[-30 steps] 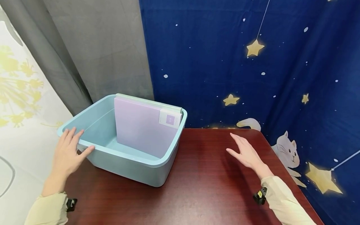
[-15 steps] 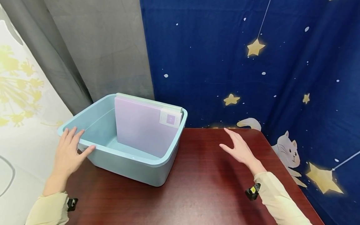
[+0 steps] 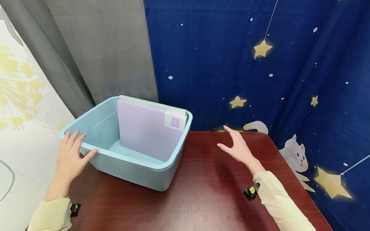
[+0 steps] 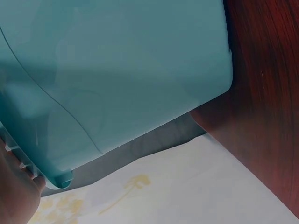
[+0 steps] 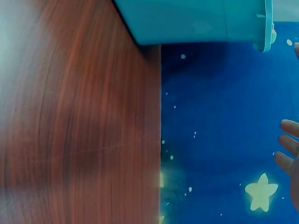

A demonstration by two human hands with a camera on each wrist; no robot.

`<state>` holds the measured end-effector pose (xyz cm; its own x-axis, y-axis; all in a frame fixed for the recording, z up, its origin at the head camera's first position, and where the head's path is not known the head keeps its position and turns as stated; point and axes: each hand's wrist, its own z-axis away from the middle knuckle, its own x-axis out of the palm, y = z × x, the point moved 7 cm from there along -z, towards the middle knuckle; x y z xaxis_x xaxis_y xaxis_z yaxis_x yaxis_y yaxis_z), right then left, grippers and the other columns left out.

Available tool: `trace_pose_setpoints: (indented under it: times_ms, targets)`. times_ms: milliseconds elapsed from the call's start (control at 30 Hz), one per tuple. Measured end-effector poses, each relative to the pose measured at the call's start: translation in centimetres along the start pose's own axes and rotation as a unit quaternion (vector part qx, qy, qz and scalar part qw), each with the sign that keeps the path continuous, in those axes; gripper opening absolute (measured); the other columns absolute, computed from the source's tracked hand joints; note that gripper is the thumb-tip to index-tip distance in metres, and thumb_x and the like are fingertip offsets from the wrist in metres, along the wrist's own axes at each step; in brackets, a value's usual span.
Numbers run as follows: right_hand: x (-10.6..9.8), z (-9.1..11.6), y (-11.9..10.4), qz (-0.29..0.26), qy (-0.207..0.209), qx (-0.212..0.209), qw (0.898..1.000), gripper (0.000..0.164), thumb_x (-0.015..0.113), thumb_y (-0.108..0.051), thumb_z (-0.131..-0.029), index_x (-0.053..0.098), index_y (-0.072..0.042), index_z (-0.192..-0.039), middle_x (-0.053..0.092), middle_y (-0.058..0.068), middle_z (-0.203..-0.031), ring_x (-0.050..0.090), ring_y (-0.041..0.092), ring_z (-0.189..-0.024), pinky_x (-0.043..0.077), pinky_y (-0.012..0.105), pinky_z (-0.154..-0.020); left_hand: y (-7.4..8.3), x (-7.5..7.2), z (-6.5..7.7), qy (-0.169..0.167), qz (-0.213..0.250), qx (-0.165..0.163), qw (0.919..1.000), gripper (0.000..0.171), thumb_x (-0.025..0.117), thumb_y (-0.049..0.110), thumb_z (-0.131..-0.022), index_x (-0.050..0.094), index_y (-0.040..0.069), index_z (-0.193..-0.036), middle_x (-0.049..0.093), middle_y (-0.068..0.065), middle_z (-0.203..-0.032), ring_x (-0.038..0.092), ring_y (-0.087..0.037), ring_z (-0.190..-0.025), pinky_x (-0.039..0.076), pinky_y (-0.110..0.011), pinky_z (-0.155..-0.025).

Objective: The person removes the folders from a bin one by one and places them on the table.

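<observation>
A light blue plastic basin (image 3: 130, 173) stands on the table at the left in the head view. My left hand (image 3: 67, 157) rests on its near left rim, fingers extended over the edge and thumb along the front rim. Inside the basin a flat lilac box or binder (image 3: 144, 130) with a white label stands on edge, leaning at the back right. The top edge of a pale green one (image 3: 153, 104) shows behind it. My right hand (image 3: 239, 149) hovers over the table right of the basin, fingers spread, holding nothing. The right wrist view shows its fingertips (image 5: 287, 142) apart from the basin.
The dark red-brown wooden table (image 3: 196, 205) has a rounded far right corner. Behind it hangs a blue curtain (image 3: 214, 64) with stars, beside a grey curtain (image 3: 115, 48). A white cloth with yellow flowers (image 3: 23, 96) is at the left.
My right hand has moved left and slightly farther from me, toward the basin, with fingers still spread. The left hand, basin and its contents stay in place.
</observation>
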<state>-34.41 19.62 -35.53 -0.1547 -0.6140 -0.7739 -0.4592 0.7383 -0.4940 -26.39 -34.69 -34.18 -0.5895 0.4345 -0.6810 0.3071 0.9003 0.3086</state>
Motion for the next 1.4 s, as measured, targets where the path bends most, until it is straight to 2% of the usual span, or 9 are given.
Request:
trace_pose_setpoints:
  times_ms: [200,467,833,1033,1267,1400]
  targets:
    - [0.0,-0.9,-0.9,-0.025,0.012,-0.002,1.0,0.074,0.065,-0.042,-0.079,0.033,-0.018,-0.141,0.038,0.008,-0.14,0.03,0.027,-0.13,0.028,0.052,-0.101,0.0,-0.1,0.1,0.009,0.005,0.001,0.9999,0.07,0.061,0.042,-0.079,0.046,-0.009,-0.124,0.034,-0.034,-0.133,0.015,-0.046,-0.132,0.004,-0.044,-0.11]
    - [0.2,-2.2,-2.5,-0.059,0.025,-0.026,0.998,0.071,0.067,-0.037,-0.079,0.036,-0.015,-0.138,0.043,0.008,-0.135,0.035,0.025,-0.126,0.029,0.048,-0.101,0.3,0.0,0.0,0.015,0.005,0.007,0.9999,0.07,0.061,0.044,-0.079,0.047,-0.009,-0.123,0.037,-0.034,-0.131,0.017,-0.047,-0.131,0.005,-0.044,-0.11]
    - [0.6,-4.6,-4.8,-0.059,0.031,-0.054,0.996,0.069,0.068,-0.037,-0.078,0.04,-0.012,-0.136,0.044,0.008,-0.134,0.036,0.024,-0.125,0.028,0.046,-0.102,0.2,0.0,0.1,0.034,0.021,0.013,0.9991,0.069,0.061,0.044,-0.079,0.048,-0.009,-0.122,0.037,-0.035,-0.129,0.017,-0.047,-0.131,0.006,-0.046,-0.11]
    - [0.9,-6.2,-6.4,-0.068,0.029,-0.072,0.995,0.068,0.069,-0.036,-0.077,0.042,-0.01,-0.134,0.046,0.007,-0.132,0.038,0.022,-0.124,0.031,0.044,-0.101,0.1,0.2,0.1,0.03,0.019,0.011,0.9993,0.069,0.061,0.044,-0.079,0.048,-0.009,-0.122,0.037,-0.036,-0.129,0.016,-0.047,-0.131,0.005,-0.047,-0.11]
    - [1.1,-7.9,-8.1,-0.047,0.006,-0.074,0.996,0.068,0.068,-0.042,-0.077,0.043,-0.013,-0.133,0.046,0.004,-0.132,0.037,0.021,-0.124,0.032,0.041,-0.1,0.1,0.1,0.1,0.03,0.019,0.012,0.9993,0.069,0.061,0.043,-0.079,0.048,-0.009,-0.122,0.037,-0.036,-0.129,0.016,-0.048,-0.131,0.005,-0.047,-0.11]
    - [1.3,-8.8,-9.0,-0.054,0.005,-0.083,0.995,0.068,0.07,-0.039,-0.075,0.044,-0.012,-0.132,0.047,0.005,-0.13,0.04,0.021,-0.121,0.035,0.04,-0.099,0.1,0.1,0.0,0.024,0.022,0.008,0.9994,0.068,0.062,0.041,-0.079,0.047,-0.009,-0.123,0.036,-0.035,-0.129,0.015,-0.047,-0.131,0.004,-0.047,-0.109]
